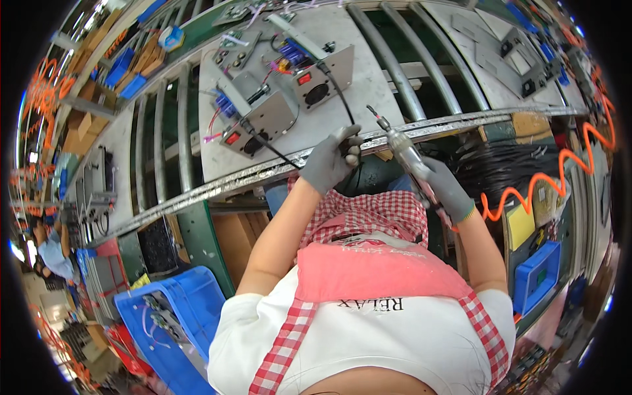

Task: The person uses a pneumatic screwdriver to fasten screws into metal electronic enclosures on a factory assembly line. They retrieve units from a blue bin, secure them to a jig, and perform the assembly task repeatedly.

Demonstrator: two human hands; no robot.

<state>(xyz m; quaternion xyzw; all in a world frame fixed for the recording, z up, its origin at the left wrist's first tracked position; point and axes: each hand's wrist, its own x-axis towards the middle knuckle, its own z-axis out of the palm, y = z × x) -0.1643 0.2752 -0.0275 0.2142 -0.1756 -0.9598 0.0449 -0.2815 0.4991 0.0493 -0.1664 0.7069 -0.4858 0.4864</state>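
My right hand [449, 189], in a grey glove, is wrapped round a metal power screwdriver [409, 158]. Its bit points up and away over the bench's front rail. To the left of it, my left hand [332, 160], also gloved, has its fingers curled round a black cable [342, 99]. That cable runs from the farther metal unit [322, 82], which has a red switch and a fan grille. A nearer metal unit [257, 125] of the same sort stands to its left. Its own black cable [275, 150] passes down toward my left wrist. Both units show blue parts and wires inside.
A pale board [378, 82] carries the units on a roller conveyor [401, 59]. Grey metal panels [503, 56] lie at the far right. An orange coiled hose [530, 191] hangs on my right. Blue bins [148, 296] stand lower left. Another person [56, 253] is at far left.
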